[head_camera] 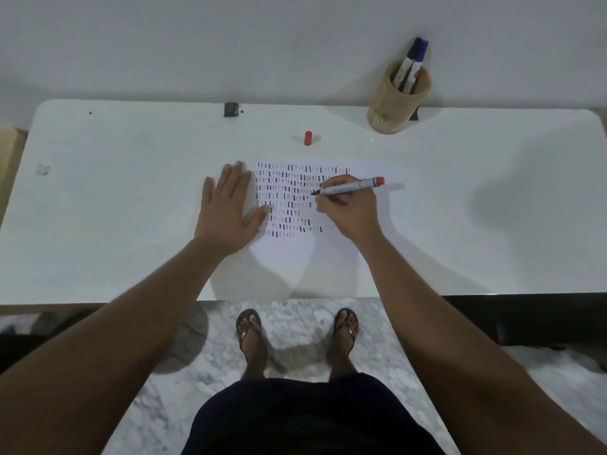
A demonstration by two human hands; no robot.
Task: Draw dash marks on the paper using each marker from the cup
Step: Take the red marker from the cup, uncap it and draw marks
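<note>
A white sheet of paper (368, 247) lies on the white table (115, 198), covered with rows of short red, blue and black dashes. My right hand (351, 210) grips a red-ended marker (353, 186), its tip touching the paper among the dashes. My left hand (226, 206) lies flat with fingers spread on the table, its thumb on the paper's left edge. The marker's red cap (307, 138) stands upright beyond the paper. A tan cup (394, 105) at the back right holds a black marker (407, 62) and a blue marker (417, 65).
A small dark block (230, 109) sits at the table's far edge against the wall. A crumpled white scrap (42, 169) lies at the left. My sandalled feet (295, 330) stand on the marble floor below the table's front edge.
</note>
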